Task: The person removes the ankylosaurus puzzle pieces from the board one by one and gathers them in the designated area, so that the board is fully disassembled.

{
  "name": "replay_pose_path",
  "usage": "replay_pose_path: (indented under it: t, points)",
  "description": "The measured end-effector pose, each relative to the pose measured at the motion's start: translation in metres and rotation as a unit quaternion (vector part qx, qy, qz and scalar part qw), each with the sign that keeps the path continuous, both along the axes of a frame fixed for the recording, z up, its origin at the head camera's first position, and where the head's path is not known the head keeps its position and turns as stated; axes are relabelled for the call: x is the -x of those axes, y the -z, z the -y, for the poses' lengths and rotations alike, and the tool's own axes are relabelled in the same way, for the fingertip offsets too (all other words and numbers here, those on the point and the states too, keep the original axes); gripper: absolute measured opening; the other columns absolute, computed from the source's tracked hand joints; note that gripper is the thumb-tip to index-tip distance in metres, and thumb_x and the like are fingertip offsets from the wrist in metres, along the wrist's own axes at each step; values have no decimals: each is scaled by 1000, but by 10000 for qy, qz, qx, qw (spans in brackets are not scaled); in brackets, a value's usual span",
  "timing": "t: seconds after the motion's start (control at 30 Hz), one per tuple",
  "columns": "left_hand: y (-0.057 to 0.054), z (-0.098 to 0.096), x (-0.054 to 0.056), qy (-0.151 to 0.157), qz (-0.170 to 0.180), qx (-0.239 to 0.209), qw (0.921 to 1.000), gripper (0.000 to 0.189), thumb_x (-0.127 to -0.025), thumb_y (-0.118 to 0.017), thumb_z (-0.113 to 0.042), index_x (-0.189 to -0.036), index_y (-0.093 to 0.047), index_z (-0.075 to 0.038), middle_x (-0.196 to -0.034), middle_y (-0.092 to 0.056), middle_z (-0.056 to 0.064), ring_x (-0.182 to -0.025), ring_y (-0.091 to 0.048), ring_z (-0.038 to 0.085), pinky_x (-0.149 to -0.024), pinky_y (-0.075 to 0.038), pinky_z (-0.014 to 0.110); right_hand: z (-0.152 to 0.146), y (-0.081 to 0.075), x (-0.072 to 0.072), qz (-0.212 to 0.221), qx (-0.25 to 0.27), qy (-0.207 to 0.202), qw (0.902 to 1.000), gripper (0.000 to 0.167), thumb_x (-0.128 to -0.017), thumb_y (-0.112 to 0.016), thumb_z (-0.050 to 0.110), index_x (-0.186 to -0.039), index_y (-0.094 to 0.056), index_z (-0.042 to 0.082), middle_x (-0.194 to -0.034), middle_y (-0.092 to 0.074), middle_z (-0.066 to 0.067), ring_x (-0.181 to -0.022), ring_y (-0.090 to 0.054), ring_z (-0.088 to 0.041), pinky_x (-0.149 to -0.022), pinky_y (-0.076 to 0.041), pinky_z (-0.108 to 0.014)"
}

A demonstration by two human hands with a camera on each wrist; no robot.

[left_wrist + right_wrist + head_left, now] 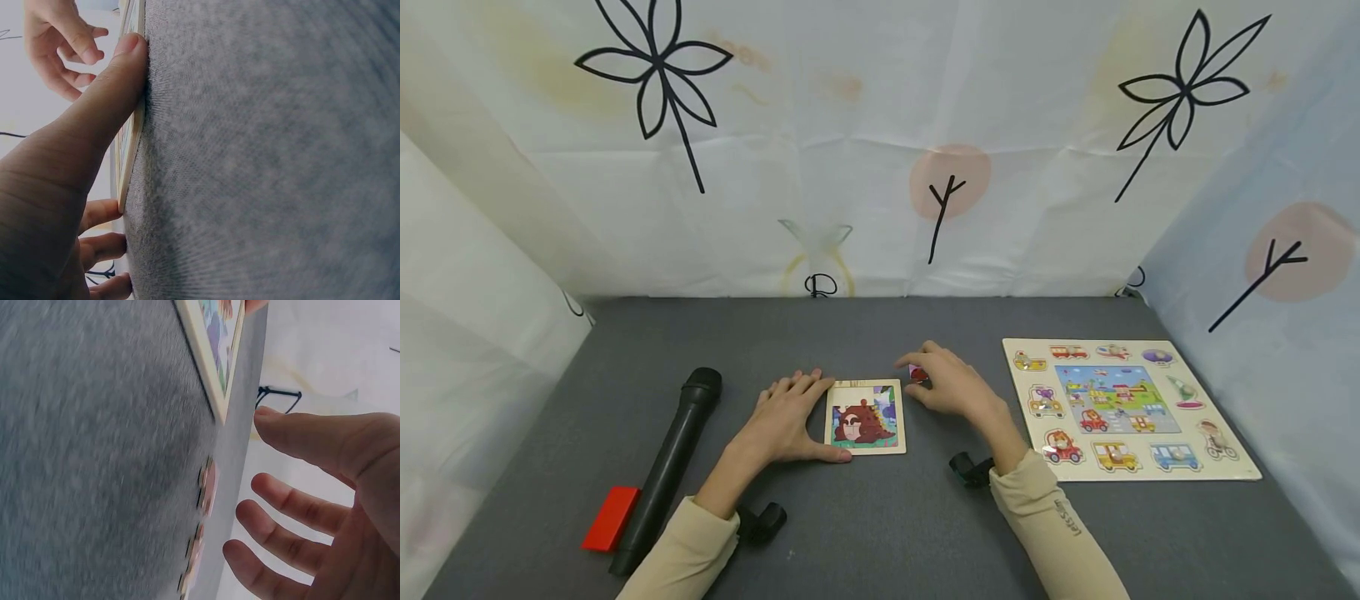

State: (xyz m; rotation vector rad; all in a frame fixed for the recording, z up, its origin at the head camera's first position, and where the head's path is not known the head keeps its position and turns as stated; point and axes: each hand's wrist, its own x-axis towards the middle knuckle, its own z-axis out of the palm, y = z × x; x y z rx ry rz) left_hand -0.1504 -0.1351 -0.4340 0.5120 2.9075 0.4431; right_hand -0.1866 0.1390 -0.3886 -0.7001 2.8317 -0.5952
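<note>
A small wooden jigsaw puzzle (902, 421) with a reddish-brown cartoon animal in a pale frame lies flat on the grey table. My left hand (786, 421) holds its left side, thumb along the near edge and index finger at the far left corner. In the left wrist view the thumb (112, 84) presses against the frame's edge. Just right of the frame, my right hand (951, 383) hovers with spread, slightly bent fingers over a purple-and-red puzzle piece (916, 372). The right wrist view shows loose pieces (209, 487) on the table, apart from the fingertips.
A larger wooden vehicle puzzle board (1213, 458) lies at the right, beyond the right forearm. At the left, a black microphone (666, 467) lies slanted beside a red block (612, 518). White printed cloth (865, 167) walls in the table's back and sides.
</note>
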Motion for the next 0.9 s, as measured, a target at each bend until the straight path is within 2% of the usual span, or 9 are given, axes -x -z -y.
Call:
replay_pose_path:
  t: [0.27, 0.47, 0.7, 0.9]
  points:
    - [0, 0, 0, 10, -6, -15, 10000, 115, -65, -82, -76, -156, -43, -17, -164, -39, 15, -149, -35, 48, -111, -32, 75, 18, 2, -5, 45, 71, -375, 9993, 34, -97, -71, 14, -131, -70, 13, -112, -62, -12, -82, -50, -17, -71, -44, -32]
    - [0, 0, 0, 9, 23, -31, 10000, 116, -65, -82, -76, -157, -42, -17, -164, -38, 15, -149, -34, 48, -111, -31, 75, 30, 9, -8, 110, 11, -568, 9983, 29, -95, -73, 15, -124, -74, 15, -108, -61, -10, -70, -47, -12, -63, -40, -25]
    - [0, 0, -1, 33, 36, -22, 10000, 116, -65, -81, -77, -157, -42, -17, -165, -37, 15, -150, -34, 48, -112, -31, 75, 35, 13, -11, 315, -171, -452, 9983, 28, -96, -73, 15, -124, -75, 16, -113, -61, -9, -70, -47, -13, -59, -39, -26]
    - [-1, 0, -1, 37, 13, -49, 10000, 115, -66, -81, -76, -156, -42, -17, -164, -38, 15, -149, -35, 48, -112, -31, 75, 37, 14, -12, 201, -240, -374, 9988, 23, -95, -74, 15, -118, -78, 16, -111, -59, -8, -73, -49, -14, -60, -42, -28]
